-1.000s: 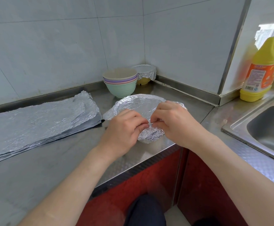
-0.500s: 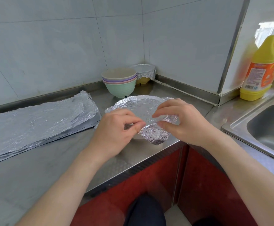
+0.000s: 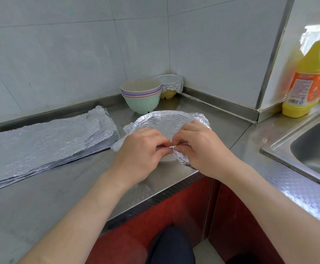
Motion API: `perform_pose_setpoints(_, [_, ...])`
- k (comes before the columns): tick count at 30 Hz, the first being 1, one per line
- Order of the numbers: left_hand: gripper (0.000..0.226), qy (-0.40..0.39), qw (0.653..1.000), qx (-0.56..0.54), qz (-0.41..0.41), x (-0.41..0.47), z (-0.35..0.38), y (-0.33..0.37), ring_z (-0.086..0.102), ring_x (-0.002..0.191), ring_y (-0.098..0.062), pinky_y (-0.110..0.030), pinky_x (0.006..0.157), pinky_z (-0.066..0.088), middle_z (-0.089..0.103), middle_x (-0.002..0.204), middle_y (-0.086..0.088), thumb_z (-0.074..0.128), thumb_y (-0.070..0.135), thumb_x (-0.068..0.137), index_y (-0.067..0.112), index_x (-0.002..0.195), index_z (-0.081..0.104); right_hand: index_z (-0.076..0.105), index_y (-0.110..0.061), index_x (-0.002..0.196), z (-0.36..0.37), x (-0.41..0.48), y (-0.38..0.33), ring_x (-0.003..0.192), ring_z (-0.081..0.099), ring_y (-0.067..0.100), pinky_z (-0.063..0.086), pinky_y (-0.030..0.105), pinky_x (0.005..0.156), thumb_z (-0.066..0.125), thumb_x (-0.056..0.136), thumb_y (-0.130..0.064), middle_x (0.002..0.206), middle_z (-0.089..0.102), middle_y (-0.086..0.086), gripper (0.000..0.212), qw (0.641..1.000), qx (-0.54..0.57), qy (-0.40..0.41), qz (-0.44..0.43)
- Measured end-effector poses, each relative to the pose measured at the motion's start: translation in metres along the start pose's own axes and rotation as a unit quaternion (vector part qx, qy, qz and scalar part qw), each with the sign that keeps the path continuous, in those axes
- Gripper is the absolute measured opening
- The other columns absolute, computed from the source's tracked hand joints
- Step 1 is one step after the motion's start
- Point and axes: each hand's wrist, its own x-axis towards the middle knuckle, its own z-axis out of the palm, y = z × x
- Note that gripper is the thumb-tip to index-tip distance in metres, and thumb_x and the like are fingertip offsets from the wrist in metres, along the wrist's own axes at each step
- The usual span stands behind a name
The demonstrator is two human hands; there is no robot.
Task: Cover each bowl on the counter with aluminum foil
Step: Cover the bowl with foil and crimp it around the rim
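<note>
Bowl (image 3: 167, 159) near counter (image 3: 64, 187) front edge, foil (image 3: 163, 123) spread over its top. Left hand (image 3: 142, 151) and right hand (image 3: 199, 149) both pinch the foil's near edge, fingertips almost meeting at the rim. Spare foil sheets (image 3: 41, 138) lie left; stacked bowls (image 3: 141, 96) and one covered bowl (image 3: 169, 86) sit in the corner

The yellow bottle (image 3: 314, 77) by the sink carries an orange label (image 3: 305, 86) with print and a barcode, all too blurred to read. No other text shows.
</note>
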Motion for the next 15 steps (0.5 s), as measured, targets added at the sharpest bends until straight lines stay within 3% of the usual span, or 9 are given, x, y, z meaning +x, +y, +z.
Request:
perform_pose_setpoints(5, [0.012,0.021,0.998,0.042,0.04,-0.002,0.006,-0.001,0.055,0.073,-0.02,-0.028,0.07,0.042,0.064,0.075,0.002,0.07,0.025,0.079,0.014,0.081,0.073,0.071,-0.009,0.081,0.0,0.0,0.001,0.075,0.055,0.028,0.051,0.041,0.062,0.064,0.077,-0.014,0.078,0.063,0.005,0.009,1.0,0.006,-0.006,-0.002])
perform_pose_setpoints(11, [0.029,0.009,1.0,-0.021,-0.02,-0.003,-0.01,-0.003,0.054,0.09,-0.006,-0.018,0.081,0.04,0.066,0.093,0.01,0.065,0.04,0.082,0.022,0.102,0.075,0.073,-0.018,0.1,-0.016,-0.005,0.008,0.094,0.059,0.017,0.049,0.036,0.083,0.072,0.084,-0.017,0.095,0.065,-0.004,0.016,0.996,0.067,-0.028,0.056])
perform_pose_setpoints(15, [0.015,0.044,0.997,-0.038,-0.051,-0.009,-0.019,-0.014,0.056,0.088,-0.008,-0.022,0.079,0.042,0.064,0.088,0.013,0.074,0.03,0.08,0.024,0.093,0.077,0.074,-0.026,0.101,-0.017,-0.01,0.01,0.101,0.057,0.01,0.046,0.043,0.09,0.072,0.084,-0.029,0.1,0.063,-0.014,0.018,0.992,0.091,-0.002,0.086])
